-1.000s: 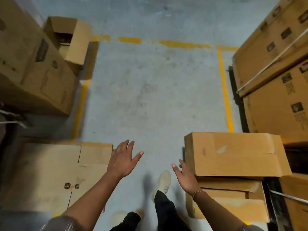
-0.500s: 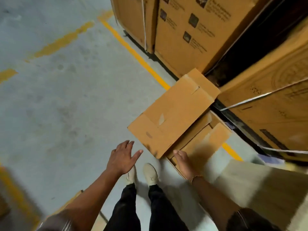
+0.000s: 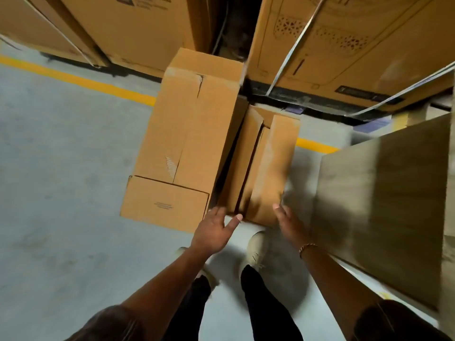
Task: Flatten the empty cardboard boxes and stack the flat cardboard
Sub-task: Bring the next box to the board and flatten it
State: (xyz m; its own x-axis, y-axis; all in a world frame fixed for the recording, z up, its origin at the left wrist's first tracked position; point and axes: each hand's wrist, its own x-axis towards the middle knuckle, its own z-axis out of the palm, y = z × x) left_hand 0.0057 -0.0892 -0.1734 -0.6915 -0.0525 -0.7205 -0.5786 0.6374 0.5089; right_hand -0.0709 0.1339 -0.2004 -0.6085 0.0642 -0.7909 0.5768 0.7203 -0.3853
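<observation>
A long brown cardboard box [image 3: 187, 134] lies on top of a second box [image 3: 266, 168] whose top flaps stand open, both on the grey floor in front of me. My left hand [image 3: 214, 232] reaches with fingers spread to the near end of the boxes, its fingertips at the gap between them. At the near right corner of the lower box, my right hand [image 3: 289, 222] is stretched out with straight fingers. Neither hand grips anything.
Tall strapped cartons [image 3: 344, 45] stand behind the boxes, with more [image 3: 110, 25] at the back left. A blurred cardboard surface [image 3: 384, 205] rises close on my right. A yellow floor line [image 3: 81, 80] runs under the boxes. My feet [image 3: 256, 247] stand just before them.
I have turned right and stepped closer, so the two boxes now lie straight ahead. Both hands have moved forward to the boxes' near end.
</observation>
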